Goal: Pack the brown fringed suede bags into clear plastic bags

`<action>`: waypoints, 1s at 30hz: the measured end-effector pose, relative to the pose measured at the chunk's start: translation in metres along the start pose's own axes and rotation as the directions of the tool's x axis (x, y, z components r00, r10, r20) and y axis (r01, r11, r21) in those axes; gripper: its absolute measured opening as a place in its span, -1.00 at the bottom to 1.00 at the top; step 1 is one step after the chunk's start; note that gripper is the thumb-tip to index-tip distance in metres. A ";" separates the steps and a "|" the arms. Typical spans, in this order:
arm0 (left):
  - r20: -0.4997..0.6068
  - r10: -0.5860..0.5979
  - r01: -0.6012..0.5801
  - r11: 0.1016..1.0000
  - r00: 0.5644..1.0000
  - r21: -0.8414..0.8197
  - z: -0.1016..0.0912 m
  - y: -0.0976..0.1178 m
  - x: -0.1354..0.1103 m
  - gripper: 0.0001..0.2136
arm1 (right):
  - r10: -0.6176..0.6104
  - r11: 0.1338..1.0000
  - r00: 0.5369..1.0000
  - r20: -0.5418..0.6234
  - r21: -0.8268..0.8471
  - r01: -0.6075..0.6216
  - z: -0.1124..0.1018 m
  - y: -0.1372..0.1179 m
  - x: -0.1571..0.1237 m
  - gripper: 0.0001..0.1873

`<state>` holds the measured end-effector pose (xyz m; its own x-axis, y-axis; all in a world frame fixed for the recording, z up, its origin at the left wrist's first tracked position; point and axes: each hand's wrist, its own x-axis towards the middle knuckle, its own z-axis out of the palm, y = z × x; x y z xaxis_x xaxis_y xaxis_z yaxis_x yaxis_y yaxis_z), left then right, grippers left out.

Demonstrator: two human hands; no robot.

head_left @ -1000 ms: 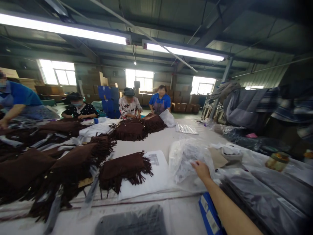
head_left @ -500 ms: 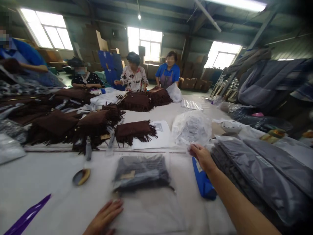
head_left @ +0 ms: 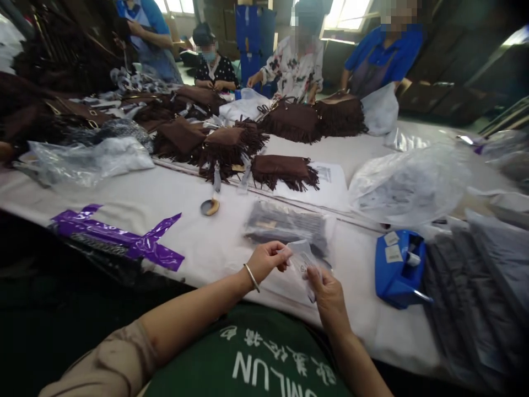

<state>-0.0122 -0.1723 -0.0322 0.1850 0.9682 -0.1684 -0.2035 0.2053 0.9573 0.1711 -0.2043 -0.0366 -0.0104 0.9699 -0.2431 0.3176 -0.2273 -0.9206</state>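
The left hand [head_left: 269,263] and right hand [head_left: 330,296], fingers closed, both pinch a small plastic bag [head_left: 300,258] left of the blue tape dispenser [head_left: 387,278], which has grey packages [head_left: 465,292] just to its right.

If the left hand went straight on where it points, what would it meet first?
Past the small plastic bag it pinches, the left hand would probably meet the plastic-wrapped dark item; depth is unclear.
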 end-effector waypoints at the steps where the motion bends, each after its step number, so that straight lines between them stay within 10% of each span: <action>1: -0.004 -0.033 0.033 0.999 0.999 -0.018 0.000 -0.005 -0.003 -0.68 | -0.018 1.000 0.998 0.052 -0.010 0.019 -0.004 0.004 -0.002 -0.52; 5: 0.051 -0.043 0.042 0.999 0.998 0.032 0.005 -0.017 -0.014 -0.67 | -0.124 0.990 0.979 0.159 -0.041 0.132 -0.014 0.006 -0.003 -0.47; 10: 0.210 0.079 -0.151 0.923 0.974 0.354 -0.003 -0.014 -0.027 -0.70 | -0.124 0.988 0.984 -0.128 0.074 0.134 -0.008 -0.005 -0.004 -0.66; 13: 0.434 0.224 -0.479 0.563 0.873 0.673 -0.035 -0.015 -0.029 -0.61 | -0.029 0.985 0.982 -0.188 0.162 0.060 -0.004 -0.005 -0.007 -0.64; 17: 0.520 0.224 -0.558 0.166 0.824 0.813 -0.073 -0.021 -0.021 -0.85 | 0.010 0.992 0.992 0.123 0.120 -0.025 0.011 -0.002 -0.016 -0.62; 22: 0.381 0.401 -0.503 0.264 0.833 0.823 -0.074 -0.017 -0.011 -0.84 | -0.147 0.989 0.885 0.442 0.049 0.140 0.042 -0.012 -0.023 -0.69; 26: 0.518 0.237 -0.564 0.209 0.822 0.799 -0.079 -0.021 -0.012 -0.79 | -0.160 0.981 0.832 0.531 -0.005 0.192 0.051 -0.016 -0.022 -0.76; 30: 0.429 0.241 -0.484 0.263 0.871 0.835 -0.086 -0.024 -0.012 -0.89 | -0.151 0.978 0.831 0.536 -0.041 0.204 0.051 -0.012 -0.021 -0.77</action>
<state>-0.0917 -0.1764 -0.0734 0.5244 0.8312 0.1846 0.6596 -0.5337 0.5293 0.1188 -0.2263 -0.0363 -0.5643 0.7937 -0.2270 0.3474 -0.0211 -0.9375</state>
